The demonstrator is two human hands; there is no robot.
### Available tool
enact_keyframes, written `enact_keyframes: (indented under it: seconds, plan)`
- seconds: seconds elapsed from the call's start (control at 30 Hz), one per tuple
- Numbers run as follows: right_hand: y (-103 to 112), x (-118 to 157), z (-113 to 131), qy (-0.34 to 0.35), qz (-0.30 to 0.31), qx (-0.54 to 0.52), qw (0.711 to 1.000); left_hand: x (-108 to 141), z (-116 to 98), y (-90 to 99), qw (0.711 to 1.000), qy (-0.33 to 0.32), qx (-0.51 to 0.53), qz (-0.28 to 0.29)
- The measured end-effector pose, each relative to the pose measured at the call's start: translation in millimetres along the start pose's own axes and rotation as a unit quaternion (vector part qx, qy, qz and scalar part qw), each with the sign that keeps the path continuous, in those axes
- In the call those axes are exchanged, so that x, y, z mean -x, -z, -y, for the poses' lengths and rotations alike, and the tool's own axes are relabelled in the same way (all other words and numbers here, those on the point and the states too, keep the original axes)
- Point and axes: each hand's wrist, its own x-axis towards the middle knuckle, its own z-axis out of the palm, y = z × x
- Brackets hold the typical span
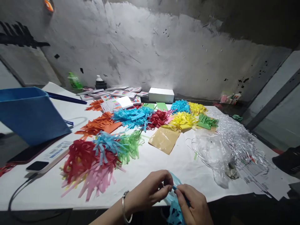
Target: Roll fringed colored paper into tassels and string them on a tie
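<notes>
Item one: blue fringed paper [174,212], between the two hands at the near edge of the table [138,178]; upper part pale and sheet-like, lower part cut into strips. A dark, narrow, apparently twisted section shows at the fingertips. Judged part-worked; how much is left on it I cannot tell.

Items already fringed, lying apart on the white covering: red bunch [81,159], pink bunch [98,179], light-blue bunch [107,143] and light-green bunch [131,145], heaped together at left; beyond them, orange bunch [100,123], bright-blue bunch [132,117], dark-red bunch [158,119], yellow bunch [182,120]. Whether these are complete, I cannot say.

Left hand [153,189]: reaching in from the lower left, bracelet [126,206] at the wrist; thumb and forefinger pinched on the twisted section. Right hand [193,203]: fingers curled, thumb laid along the same paper, gripping it just beside the left fingertips.

Outlying: brown packet [164,140], clear plastic [211,150], silver tinsel [239,134], white box [161,95] near the wall.
</notes>
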Motion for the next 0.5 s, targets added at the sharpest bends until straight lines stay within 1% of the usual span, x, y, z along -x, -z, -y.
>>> enact_keyframes:
  seconds: [0.1, 0.2, 0.3, 0.4, 0.47, 0.5]
  plan:
    - [-1.1, -3.5, 5.6, 0.003, 0.064, 0.009, 0.998, 9.5, 3.2, 0.3, 1.0, 0.012, 0.018, -0.006]
    - [-4.5, -6.4, 11.3, -0.02, 0.101, -0.007, 0.995, 18.3, 6.9, -1.9, 0.998, 0.022, 0.045, -0.038]
    - [-15.0, -3.5, 12.6, -0.045, 0.104, -0.041, 0.993, 26.3, 12.1, -4.5, 0.993, 0.043, 0.081, -0.073]
    - [-34.2, 6.7, 3.5, -0.077, 0.088, -0.031, 0.993, 32.0, 18.0, -6.6, 0.986, 0.083, 0.112, -0.097]
    - [-49.7, 14.3, -9.9, -0.066, 0.066, 0.015, 0.996, 34.1, 21.3, -6.1, 0.981, 0.104, 0.124, -0.108]
    - [-57.2, 17.0, -18.1, -0.039, 0.052, 0.051, 0.997, 35.0, 22.6, -4.8, 0.98, 0.108, 0.12, -0.112]
